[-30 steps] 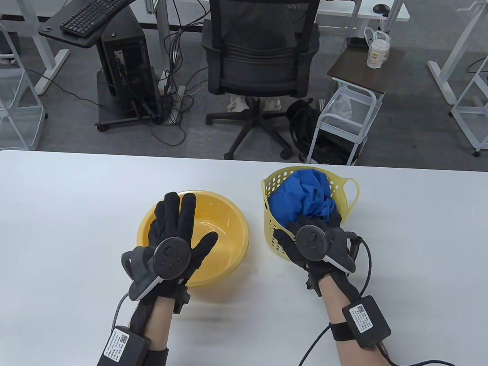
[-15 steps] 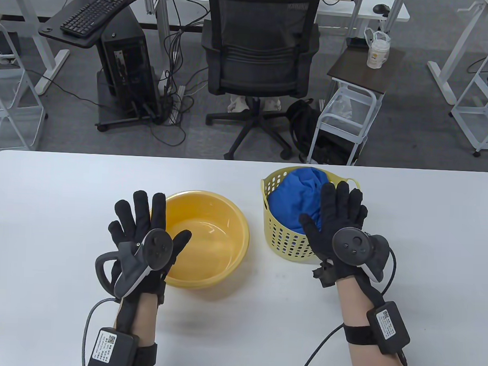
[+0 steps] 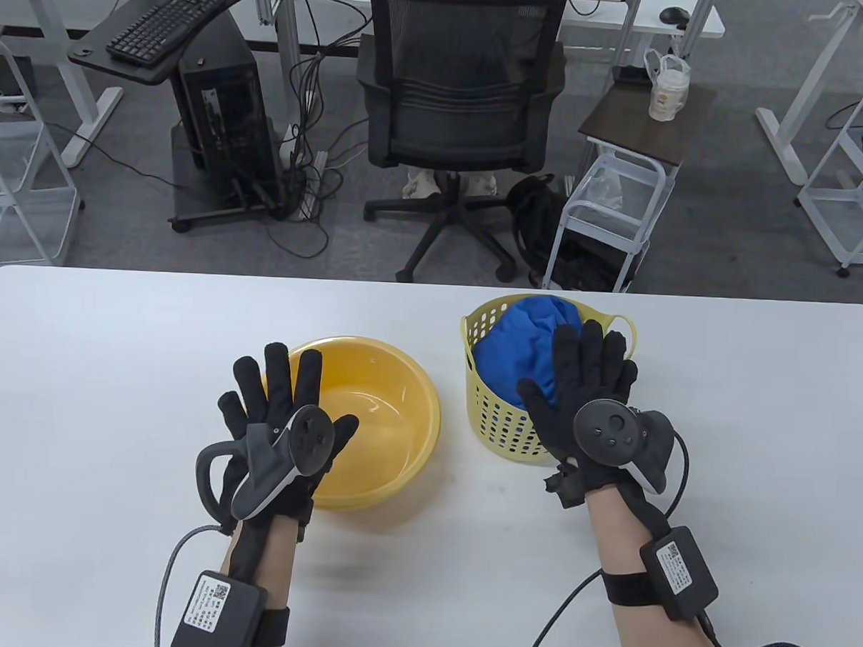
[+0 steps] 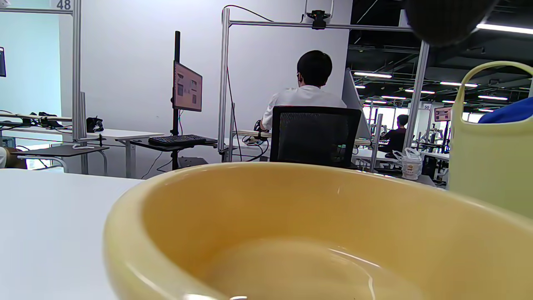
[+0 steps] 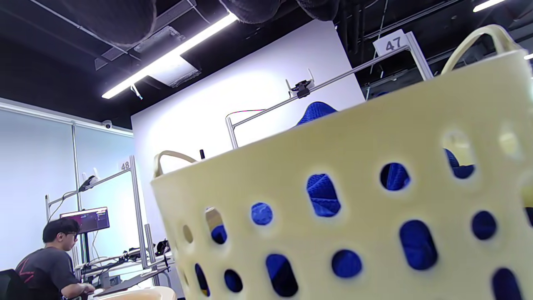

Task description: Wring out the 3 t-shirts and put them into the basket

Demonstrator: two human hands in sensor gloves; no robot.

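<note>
Blue t-shirts (image 3: 527,345) fill the pale yellow perforated basket (image 3: 495,412) right of the table's middle; the blue cloth (image 5: 322,193) shows through the basket's (image 5: 374,137) holes in the right wrist view. My right hand (image 3: 586,373) hovers over the basket's near right side with straight, spread fingers, holding nothing. My left hand (image 3: 278,388) is spread flat over the left rim of the yellow basin (image 3: 392,407), also holding nothing. The basin (image 4: 291,225) holds only a little water. Only a fingertip (image 4: 447,18) shows in the left wrist view.
White table (image 3: 77,408) stretches left of the basin and right of the basket. Beyond its far edge stand a black office chair (image 3: 459,103), a computer cart (image 3: 212,114) and a small side table (image 3: 648,118). Glove cables trail toward the near edge.
My right hand rose out of the basket and spread its fingers, leaving the blue shirt inside. My left hand swung left off the basin, then drifted back right over its rim.
</note>
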